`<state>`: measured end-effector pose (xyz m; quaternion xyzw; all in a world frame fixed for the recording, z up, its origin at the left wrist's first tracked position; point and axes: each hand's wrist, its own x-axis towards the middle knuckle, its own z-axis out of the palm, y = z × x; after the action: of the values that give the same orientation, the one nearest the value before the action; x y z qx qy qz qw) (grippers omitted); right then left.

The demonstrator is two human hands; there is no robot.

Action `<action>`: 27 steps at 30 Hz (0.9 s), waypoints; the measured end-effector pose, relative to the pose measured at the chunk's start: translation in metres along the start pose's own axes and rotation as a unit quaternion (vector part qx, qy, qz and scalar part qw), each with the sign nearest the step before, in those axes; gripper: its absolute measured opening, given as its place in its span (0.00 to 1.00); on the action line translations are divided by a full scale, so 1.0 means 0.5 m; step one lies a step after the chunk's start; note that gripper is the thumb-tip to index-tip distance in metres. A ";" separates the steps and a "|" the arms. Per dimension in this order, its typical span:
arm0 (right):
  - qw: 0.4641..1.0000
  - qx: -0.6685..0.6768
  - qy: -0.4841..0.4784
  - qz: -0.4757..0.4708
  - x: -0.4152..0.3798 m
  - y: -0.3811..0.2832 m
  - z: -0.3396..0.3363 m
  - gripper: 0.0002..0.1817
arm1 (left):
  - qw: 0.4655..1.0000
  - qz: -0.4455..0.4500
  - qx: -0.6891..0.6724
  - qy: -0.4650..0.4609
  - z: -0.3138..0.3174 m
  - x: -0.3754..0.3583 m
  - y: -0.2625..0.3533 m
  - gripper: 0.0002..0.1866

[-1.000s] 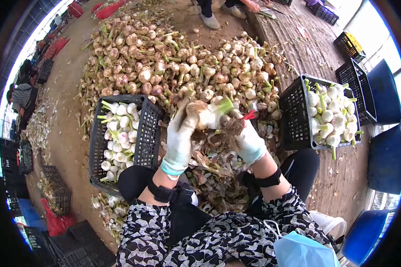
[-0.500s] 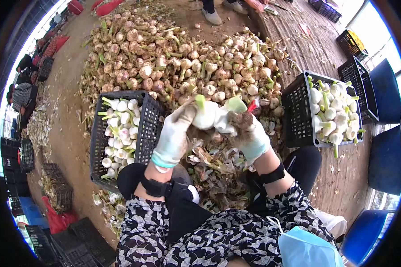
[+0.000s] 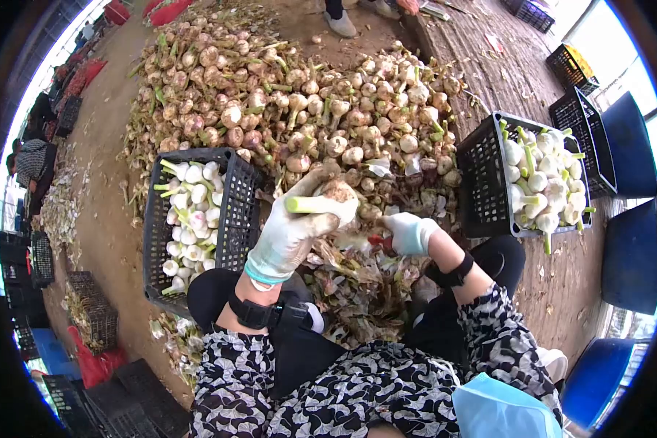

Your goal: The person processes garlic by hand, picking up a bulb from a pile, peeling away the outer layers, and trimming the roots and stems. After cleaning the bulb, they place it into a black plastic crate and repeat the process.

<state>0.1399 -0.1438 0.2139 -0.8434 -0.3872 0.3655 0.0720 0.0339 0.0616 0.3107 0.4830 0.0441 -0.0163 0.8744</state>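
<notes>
My left hand point(image 3: 288, 230), in a dirtied white glove, is closed around a garlic bulb point(image 3: 347, 208). The bulb's cut green stem points left, and its brown root end faces up and away from me. To its right, my gloved right hand point(image 3: 410, 233) is curled shut, apart from the bulb, around a small red-handled tool point(image 3: 377, 241); its working end is blurred. Beneath both hands lies a heap of papery garlic skins point(image 3: 354, 288). Just beyond them spreads a large pile of unpeeled garlic point(image 3: 270, 109).
Black crates of cleaned white garlic stand on my left point(image 3: 241, 212) and right point(image 3: 482, 182). Further right are blue barrels point(image 3: 631, 252) and more black crates point(image 3: 584, 135). A person's shoe point(image 3: 340, 25) shows beyond the pile. Crates and people line the far left.
My left hand has turned the garlic bulb so its stem points left. The right hand has come off the bulb and moved down toward me. A pale strip of skin now lies on the pile.
</notes>
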 end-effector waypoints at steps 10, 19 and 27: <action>0.872 0.350 0.319 -0.122 -0.046 -0.084 -0.118 0.13 | 0.992 0.001 0.129 -0.012 -0.012 0.010 -0.002 0.36; 0.836 0.484 0.238 -0.105 -0.040 -0.107 -0.108 0.20 | 0.982 -0.005 0.190 0.019 -0.015 0.013 -0.014 0.31; 0.854 0.420 0.280 -0.125 -0.032 -0.093 -0.088 0.08 | 0.967 0.031 0.249 0.042 -0.030 0.008 -0.024 0.32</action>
<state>0.1346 -0.1162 0.2734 -0.7440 -0.2627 0.2292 0.5700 0.0361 0.0683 0.2923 0.6866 0.0603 0.0205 0.7242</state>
